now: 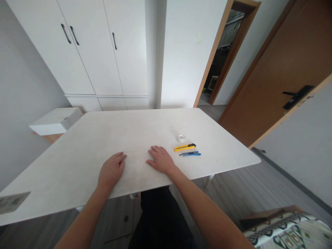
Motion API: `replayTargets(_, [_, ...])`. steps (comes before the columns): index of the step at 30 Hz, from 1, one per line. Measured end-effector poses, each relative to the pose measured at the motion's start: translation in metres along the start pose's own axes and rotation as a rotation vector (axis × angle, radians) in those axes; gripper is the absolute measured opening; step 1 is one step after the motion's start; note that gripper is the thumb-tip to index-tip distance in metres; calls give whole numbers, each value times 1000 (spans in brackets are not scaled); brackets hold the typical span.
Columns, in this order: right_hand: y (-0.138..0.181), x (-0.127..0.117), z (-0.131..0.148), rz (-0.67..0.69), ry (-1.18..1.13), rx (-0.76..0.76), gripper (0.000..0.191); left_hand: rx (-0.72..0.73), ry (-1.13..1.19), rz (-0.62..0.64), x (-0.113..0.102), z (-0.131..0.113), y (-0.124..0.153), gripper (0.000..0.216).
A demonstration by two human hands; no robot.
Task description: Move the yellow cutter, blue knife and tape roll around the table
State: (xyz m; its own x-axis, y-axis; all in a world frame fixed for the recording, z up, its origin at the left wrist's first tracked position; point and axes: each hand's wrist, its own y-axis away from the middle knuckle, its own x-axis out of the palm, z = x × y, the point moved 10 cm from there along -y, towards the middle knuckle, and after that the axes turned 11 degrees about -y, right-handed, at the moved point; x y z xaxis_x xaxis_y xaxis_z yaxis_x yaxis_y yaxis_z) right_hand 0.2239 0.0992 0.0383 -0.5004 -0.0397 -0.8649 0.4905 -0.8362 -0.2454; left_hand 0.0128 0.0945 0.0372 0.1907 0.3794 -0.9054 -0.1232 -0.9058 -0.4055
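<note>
Both my hands rest on the white table (pixel 135 128) near its front edge. My left hand (pixel 112 169) lies on its side with the fingers loosely stretched out, holding nothing. My right hand (pixel 161 159) is palm down on the tabletop, fingers a little apart. Just right of it lies a yellow utility knife (pixel 185 147) with a black end. Nearer the front edge is a blue utility knife (pixel 190 154), roughly parallel to the yellow one. Behind the two knives sits a small roll of clear tape (pixel 181 138). Neither hand touches these things.
A grey printed label (pixel 13 202) is on the table's left front corner. A white box (pixel 55 120) stands beyond the left edge. White cabinets (pixel 90 52) line the back, and a brown door (pixel 275 69) is at right. A patterned cushion (pixel 293 230) shows at lower right.
</note>
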Motion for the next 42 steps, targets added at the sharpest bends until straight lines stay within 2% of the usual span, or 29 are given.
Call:
replayTargets(21, [0,1,-1,3,-8,7,56,9,-8,5,-1,-1,0,41])
replayTargets(25, [-1,-1,2,-6,-18,10,52,11,-12,5,-1,0,0,42])
replayTargets(28, [4,-5,4,8,-74,-1,41,22,-13,8,0,-1,0,43])
replayTargets(30, [14,-14,1,27,-145,-3,34,20,-14,6,1,-1,0,43])
replayTargets(32, [28,-34,-13,3,-193,32,31,10,-10,2,0,-1,0,42])
replayTargets(36, [62,-95,-64,-112,-84,161,27,-10,7,2,0,0,-1,42])
replayTargets(38, [76,-116,-90,-98,23,216,26,-11,14,6,1,0,-1,42])
replayTargets(42, [92,-124,-123,33,124,285,28,-4,14,4,2,1,-1,45])
